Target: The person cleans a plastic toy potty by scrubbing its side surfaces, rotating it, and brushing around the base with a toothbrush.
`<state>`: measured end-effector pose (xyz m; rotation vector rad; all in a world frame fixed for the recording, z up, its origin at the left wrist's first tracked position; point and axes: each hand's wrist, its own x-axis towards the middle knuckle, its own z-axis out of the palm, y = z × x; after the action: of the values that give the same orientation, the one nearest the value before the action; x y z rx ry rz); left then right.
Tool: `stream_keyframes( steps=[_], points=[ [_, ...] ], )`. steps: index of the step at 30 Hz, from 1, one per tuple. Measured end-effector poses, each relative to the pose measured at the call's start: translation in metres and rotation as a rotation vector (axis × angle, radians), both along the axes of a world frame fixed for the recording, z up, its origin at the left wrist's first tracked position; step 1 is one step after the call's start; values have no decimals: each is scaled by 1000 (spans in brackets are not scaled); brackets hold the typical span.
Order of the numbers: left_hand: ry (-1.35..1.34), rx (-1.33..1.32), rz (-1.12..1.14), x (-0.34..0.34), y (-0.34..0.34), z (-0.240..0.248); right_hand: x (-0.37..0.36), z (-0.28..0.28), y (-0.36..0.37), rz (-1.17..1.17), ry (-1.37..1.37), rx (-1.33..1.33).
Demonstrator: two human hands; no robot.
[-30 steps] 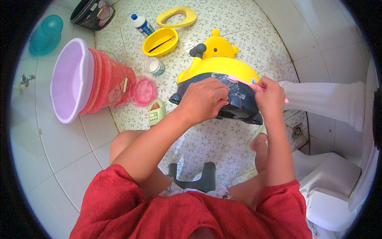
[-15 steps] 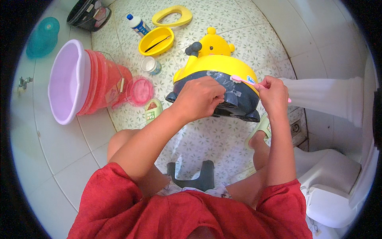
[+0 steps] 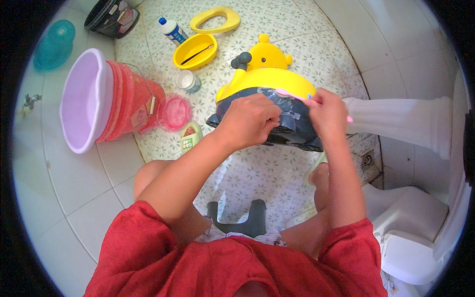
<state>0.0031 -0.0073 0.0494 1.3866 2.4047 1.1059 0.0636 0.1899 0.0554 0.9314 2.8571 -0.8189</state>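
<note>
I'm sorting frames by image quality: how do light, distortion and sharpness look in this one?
Head view: bright, even daylight with soft shadows; fisheye bends the floor tiles toward a black rim; left hand, right hand and yellow potty chair look sharp; the white pedestal is nearly washed out.

The child's potty [image 3: 267, 81] stands at centre frame on the tiled floor [image 3: 257, 168], with both hands on its near side. Left of it lies a tipped bucket [image 3: 123, 101] holding a basin [image 3: 81, 99]. A bowl [image 3: 194, 51], bottle [image 3: 173, 30] and seat ring [image 3: 215, 20] lie toward the upper edge.
</note>
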Motion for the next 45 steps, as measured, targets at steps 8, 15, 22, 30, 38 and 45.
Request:
stream_keyframes(
  steps=[8,15,22,30,38,45],
  points=[
    [0,-11,15,-1,-4,1,-5,8,4,-10,-52,14],
    [-23,26,9,1,5,-3,-15,-1,-28,129,31,77],
    [-18,-18,9,-2,-8,2,-5,4,3,-6,-86,2],
    [-11,-15,-7,-2,1,-1,-13,1,-18,43,35,43],
    [3,-20,-3,-3,2,1,-4,5,-6,-12,-32,5],
    [-6,-44,-8,-6,-3,0,-3,4,11,-21,-84,7]
  ],
)
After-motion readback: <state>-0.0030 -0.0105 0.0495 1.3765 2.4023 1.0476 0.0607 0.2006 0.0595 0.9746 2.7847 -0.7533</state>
